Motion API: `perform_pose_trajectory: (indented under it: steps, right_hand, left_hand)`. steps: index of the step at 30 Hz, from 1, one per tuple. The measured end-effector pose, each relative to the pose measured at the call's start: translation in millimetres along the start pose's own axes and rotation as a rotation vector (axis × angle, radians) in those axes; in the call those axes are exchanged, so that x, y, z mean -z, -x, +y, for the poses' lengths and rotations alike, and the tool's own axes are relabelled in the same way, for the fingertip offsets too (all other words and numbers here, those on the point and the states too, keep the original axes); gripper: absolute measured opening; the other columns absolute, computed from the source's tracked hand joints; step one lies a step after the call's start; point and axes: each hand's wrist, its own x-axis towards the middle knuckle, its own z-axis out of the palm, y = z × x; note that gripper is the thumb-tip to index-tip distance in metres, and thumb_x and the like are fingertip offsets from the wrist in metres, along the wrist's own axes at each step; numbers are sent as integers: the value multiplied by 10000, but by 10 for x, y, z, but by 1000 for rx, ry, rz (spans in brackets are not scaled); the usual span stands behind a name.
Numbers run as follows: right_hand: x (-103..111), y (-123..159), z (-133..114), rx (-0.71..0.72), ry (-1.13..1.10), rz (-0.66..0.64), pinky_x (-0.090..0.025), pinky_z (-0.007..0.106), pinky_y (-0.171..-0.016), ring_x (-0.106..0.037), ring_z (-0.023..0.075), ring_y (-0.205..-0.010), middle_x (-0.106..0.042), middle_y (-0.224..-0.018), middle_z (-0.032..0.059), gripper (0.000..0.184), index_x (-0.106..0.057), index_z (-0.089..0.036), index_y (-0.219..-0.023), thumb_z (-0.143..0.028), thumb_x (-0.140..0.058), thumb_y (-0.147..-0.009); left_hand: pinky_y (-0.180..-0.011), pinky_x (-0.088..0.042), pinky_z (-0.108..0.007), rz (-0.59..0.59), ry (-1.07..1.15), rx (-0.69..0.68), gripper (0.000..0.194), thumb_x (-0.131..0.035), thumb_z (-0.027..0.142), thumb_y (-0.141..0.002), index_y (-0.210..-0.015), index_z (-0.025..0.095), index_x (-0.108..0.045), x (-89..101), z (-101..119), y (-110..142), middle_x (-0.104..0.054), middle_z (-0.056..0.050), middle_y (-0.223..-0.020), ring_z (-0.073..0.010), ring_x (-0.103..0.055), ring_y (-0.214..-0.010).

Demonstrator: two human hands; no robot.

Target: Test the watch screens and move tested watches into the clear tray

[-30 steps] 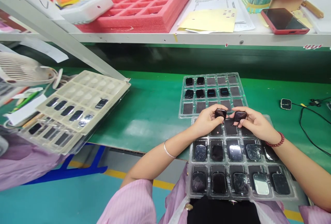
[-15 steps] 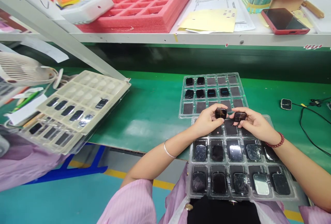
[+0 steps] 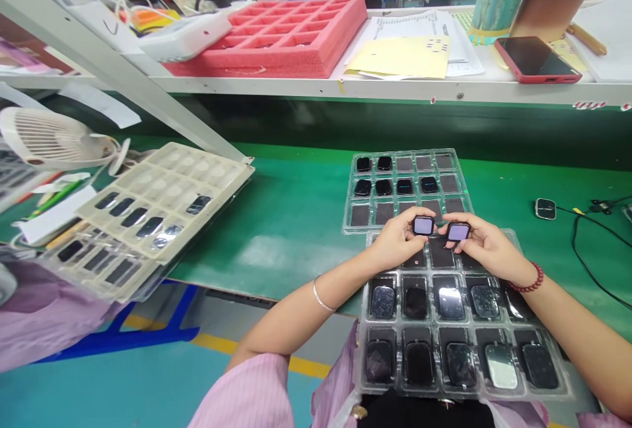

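While the left hand (image 3: 395,241) and the right hand (image 3: 486,241) meet just over the far end of a clear plastic blister tray (image 3: 363,322), each grips a small square display panel between thumb and fingers. The left hand's square display panel (image 3: 423,225) and the right hand's square display panel (image 3: 458,232) sit side by side, close but not touching, their faces showing a pale lilac sheen. That near tray lies at the near edge of the green surface (image 3: 276,243), with dark glass panels (image 3: 419,362) filling its two nearest rows and some of its pockets under the hands hidden by the fingers. Just beyond it, a second clear tray (image 3: 407,191) holds a few small black panels (image 3: 382,187) in its far rows, and other pockets show only a dark lining. To the left, a cream tray (image 3: 168,201) rests tilted across a stack of further trays with dark panels in them, near a white fan (image 3: 54,138). Right of the hands, a small dark device (image 3: 546,207) lies on the surface with a black cable (image 3: 575,250) running from it. A red beaded bracelet (image 3: 532,281) circles the right wrist, and a thin pale bangle (image 3: 320,296) circles the left. On the white shelf (image 3: 395,89) at the far side lie a red foam tray (image 3: 291,39), papers with a yellow folder (image 3: 402,57), and a red-cased phone (image 3: 537,59).
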Motion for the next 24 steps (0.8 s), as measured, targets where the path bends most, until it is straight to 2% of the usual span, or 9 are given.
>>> perform_pose_trajectory:
  steps: [5, 10, 16, 24]
  right_hand:
    - [2, 4, -13, 14, 1, -17, -597, 388, -790, -714, 208, -899, -693, -1180, 100, 438, -530, -239, -1267, -137, -552, -841]
    - [10, 9, -11, 15, -4, -17, -591, 319, -644, -717, 200, -840, -705, -1138, 108, 341, -549, -223, -1247, -201, -525, -908]
    - [10, 9, -26, -1, -13, -22, -577, 306, -607, -717, 208, -841, -704, -1155, 118, 347, -563, -219, -1241, -191, -532, -897]
    - [19, 11, -15, -5, -22, -28, -567, 277, -603, -720, 191, -834, -704, -1161, 113, 338, -565, -222, -1232, -180, -537, -899]
  left_hand:
    - [-669, -513, -245, -3, -22, -3, 441, -606, 109, -728, -1161, 185, -579, 2, 3, 9, -647, -55, -1004, -117, -613, -737]
    - [-693, -515, -274, -6, -10, -13, 335, -604, 155, -767, -1102, 172, -596, -2, 10, 7, -642, -40, -935, -113, -589, -701]
    - [-706, -510, -279, -13, 12, -13, 339, -614, 153, -773, -1111, 172, -590, 3, -6, 0, -644, -32, -886, -120, -594, -707]
    - [-706, -506, -271, -2, -23, -31, 377, -611, 137, -771, -1144, 180, -585, 6, -22, 8, -662, -54, -948, -143, -619, -772]
